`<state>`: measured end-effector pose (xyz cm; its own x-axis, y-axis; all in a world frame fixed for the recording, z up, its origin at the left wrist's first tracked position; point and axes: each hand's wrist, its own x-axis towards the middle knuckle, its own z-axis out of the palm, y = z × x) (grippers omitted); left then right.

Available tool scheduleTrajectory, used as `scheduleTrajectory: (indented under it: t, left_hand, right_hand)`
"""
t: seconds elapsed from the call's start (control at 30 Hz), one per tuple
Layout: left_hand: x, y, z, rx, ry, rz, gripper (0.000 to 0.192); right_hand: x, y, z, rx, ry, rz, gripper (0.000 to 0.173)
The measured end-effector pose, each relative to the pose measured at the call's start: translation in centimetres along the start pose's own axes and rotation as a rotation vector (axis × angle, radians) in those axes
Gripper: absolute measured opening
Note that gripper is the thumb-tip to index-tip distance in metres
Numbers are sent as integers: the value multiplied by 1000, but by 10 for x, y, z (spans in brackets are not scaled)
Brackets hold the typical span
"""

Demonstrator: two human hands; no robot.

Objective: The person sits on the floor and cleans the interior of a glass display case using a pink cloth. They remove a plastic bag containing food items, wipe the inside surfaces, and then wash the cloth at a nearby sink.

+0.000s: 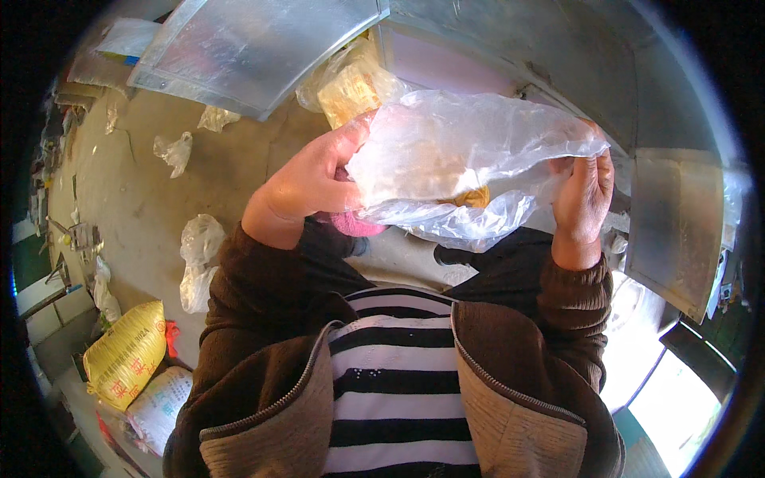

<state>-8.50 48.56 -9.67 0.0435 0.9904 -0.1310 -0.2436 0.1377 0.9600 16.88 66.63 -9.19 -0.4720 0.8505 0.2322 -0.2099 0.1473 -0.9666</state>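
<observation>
A clear plastic bag (454, 143) is stretched between my two hands, its mouth partly spread towards me. My left hand (317, 173) grips the bag's left end, the fingers partly hidden behind the film. At the other end, my right hand (586, 191) pinches the bag's edge between thumb and fingers. A small yellow-brown thing (475, 197) shows at the bag's opening; I cannot tell whether it lies inside or beyond. Just below my left hand is a fuzzy pink thing (355, 224), perhaps cloth. Behind that hand sits a yellowish block-shaped thing (349, 92) wrapped in clear plastic.
Two metal panels, like cabinet doors, stand out at upper left (257, 48) and right (675, 221). Crumpled plastic bags (200, 263) lie on the concrete floor (233, 161). A yellow sack (128, 352) and a white sack (164, 406), both bearing writing, are at lower left.
</observation>
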Motion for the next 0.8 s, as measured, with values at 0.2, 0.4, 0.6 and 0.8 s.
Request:
scheduleTrajectory:
  t: [0.2, 0.4, 0.6, 0.8]
  left_hand:
    - [-2, 3, -2, 33, 44, -199, 84]
    - [1, 1, -3, 49, -79, -122, 67]
    - [3, -11, -9, 448, -186, 448, 65]
    - [1, -1, 3, 168, -148, 86, 83]
  right_hand:
    - [-7, -6, -6, -60, -83, -18, 31]
    - [-13, -21, 11, -68, -113, -100, 30]
    - [-19, -25, 2, -86, -101, -155, 33]
    - [-17, -28, -1, -208, -152, -184, 34]
